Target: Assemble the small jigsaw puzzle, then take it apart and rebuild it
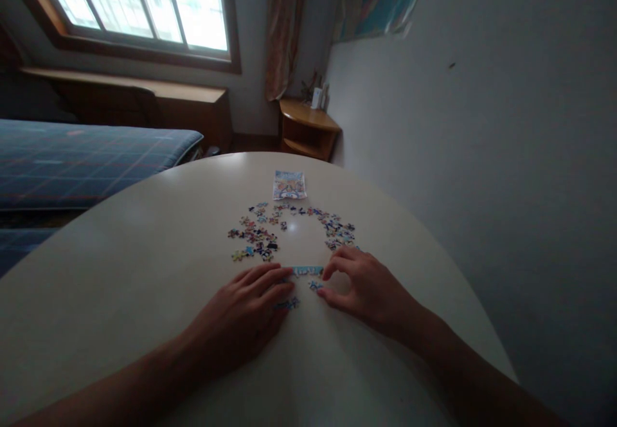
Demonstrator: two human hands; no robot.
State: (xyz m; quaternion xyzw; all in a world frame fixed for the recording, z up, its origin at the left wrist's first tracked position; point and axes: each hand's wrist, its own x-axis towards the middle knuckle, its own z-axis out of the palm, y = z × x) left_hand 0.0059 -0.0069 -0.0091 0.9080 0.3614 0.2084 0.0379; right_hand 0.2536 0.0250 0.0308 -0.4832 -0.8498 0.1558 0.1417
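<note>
A short joined strip of blue jigsaw pieces [307, 271] lies crosswise on the white table. My left hand [258, 298] rests flat with fingers stretched out, the fingertips at the strip's left end and covering part of it. Beneath and beside those fingers are some loose blue pieces [293, 302], partly hidden. My right hand [359, 282] is curved, thumb and index finger apart, with the index fingertip by the strip's right end. Its thumb tip is at a small blue jigsaw piece [315, 285] just below the strip; whether it presses on it is hard to see.
Loose jigsaw pieces form an arc beyond my hands, with a left cluster [253, 234] and a right cluster [339, 229]. Behind them lies a picture sheet or packet [289, 185]. The round table [159, 247] stands near a wall on the right and a bed [96, 160] on the left.
</note>
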